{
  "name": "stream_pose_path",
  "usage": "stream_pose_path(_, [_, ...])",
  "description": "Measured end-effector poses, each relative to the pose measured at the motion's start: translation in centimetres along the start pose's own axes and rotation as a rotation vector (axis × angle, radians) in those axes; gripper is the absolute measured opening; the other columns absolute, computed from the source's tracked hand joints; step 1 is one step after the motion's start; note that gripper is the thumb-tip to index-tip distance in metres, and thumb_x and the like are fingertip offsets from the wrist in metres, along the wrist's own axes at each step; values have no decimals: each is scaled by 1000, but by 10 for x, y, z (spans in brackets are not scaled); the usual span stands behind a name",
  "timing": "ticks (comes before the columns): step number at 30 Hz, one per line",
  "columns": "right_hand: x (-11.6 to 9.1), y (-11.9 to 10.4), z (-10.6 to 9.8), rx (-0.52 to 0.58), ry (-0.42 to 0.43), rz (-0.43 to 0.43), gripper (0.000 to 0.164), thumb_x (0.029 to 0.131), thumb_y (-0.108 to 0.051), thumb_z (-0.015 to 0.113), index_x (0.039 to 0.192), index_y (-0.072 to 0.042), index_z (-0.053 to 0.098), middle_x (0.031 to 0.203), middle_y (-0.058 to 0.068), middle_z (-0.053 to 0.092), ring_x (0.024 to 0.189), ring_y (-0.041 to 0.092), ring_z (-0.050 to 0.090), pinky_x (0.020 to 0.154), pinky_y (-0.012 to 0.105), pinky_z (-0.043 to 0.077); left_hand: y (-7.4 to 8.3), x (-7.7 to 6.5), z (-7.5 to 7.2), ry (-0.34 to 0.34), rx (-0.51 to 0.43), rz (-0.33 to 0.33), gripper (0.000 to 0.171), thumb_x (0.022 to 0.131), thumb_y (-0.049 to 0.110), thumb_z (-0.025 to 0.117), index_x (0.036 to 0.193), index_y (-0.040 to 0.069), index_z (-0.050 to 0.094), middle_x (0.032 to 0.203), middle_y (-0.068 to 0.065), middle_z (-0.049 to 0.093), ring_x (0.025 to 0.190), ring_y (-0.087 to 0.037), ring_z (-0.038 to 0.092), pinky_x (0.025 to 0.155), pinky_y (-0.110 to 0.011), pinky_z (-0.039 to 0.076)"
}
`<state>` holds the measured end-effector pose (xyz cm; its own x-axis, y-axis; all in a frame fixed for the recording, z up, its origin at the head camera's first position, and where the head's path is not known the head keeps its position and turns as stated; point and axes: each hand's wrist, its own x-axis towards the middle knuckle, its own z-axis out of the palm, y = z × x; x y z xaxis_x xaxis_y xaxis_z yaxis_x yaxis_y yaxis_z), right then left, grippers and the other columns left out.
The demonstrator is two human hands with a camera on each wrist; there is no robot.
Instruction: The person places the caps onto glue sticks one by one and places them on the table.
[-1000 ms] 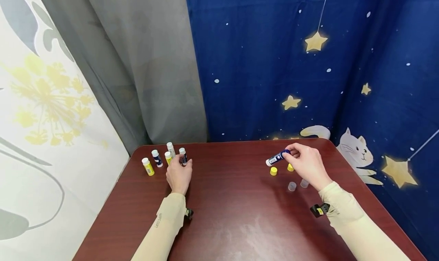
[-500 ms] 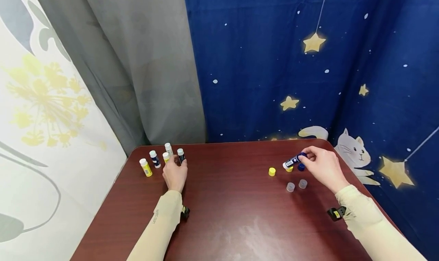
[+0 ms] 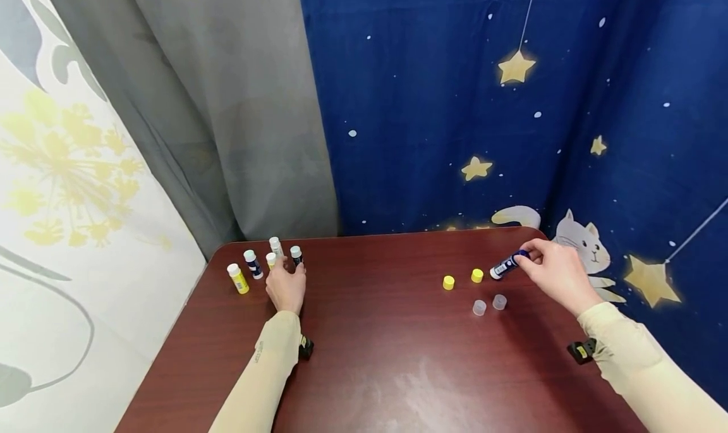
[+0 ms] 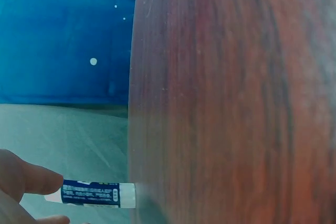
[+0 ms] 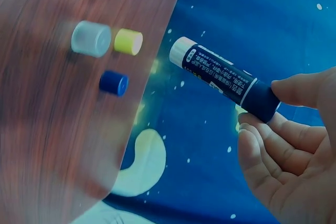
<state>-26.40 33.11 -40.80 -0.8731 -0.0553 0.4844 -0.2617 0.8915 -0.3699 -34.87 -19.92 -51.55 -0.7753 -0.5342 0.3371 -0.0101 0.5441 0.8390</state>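
My right hand (image 3: 560, 274) pinches a navy glue stick (image 5: 220, 74) by its dark end between thumb and fingers. It is held in the air at a slant, white end lower and pointing left. My left hand (image 3: 287, 289) has thumb and fingers around the upper part of another navy glue stick (image 4: 92, 193), which stands upright on the table. Beside that hand several more glue sticks stand: a yellow one (image 3: 239, 279), a navy one (image 3: 253, 265), a white one (image 3: 276, 247) and a second yellow one (image 3: 271, 260), partly hidden by the hand.
Loose caps stand on the brown table (image 3: 364, 332) at the right: two yellow caps (image 3: 448, 282), two clear caps (image 3: 479, 307) and a blue cap (image 5: 114, 83), which the held stick covers in the head view. Curtains hang behind the table's far edge.
My right hand has moved right with the glue stick, passing over the caps. The left hand stays around its standing glue stick. The head view has shifted slightly.
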Motion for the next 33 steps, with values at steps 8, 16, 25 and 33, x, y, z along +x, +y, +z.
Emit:
stream_pose_path(8, [-5,13,-9,-31,-28,25,15,89,-19,75,95,-5,72,74,2,63,66,21,54,58,36,39,-5,6,5,28,4,-2,47,89,24,77,129,2,64,119,-22,67,108,-45,60,96,-59,43])
stream_pose_path(16, [-5,25,-15,-61,-58,3,16,88,-17,76,94,-4,71,72,1,64,63,20,53,55,34,38,-2,6,8,23,10,-30,44,89,25,77,126,4,65,117,-20,68,106,-44,61,95,-58,44])
stream_pose_path(25, [-2,43,-22,-128,-53,-63,11,87,-16,76,88,-8,70,62,-6,56,54,15,46,51,33,32,0,7,13,37,35,-41,45,87,29,79,124,5,67,116,-16,71,105,-44,63,93,-58,45])
stream_pose_path(33, [-2,55,-29,-164,-65,-66,8,85,-15,75,85,-11,68,59,-8,48,52,16,42,49,33,29,-1,12,18,16,53,-86,49,86,31,80,125,5,68,115,-18,71,107,-45,62,95,-58,44])
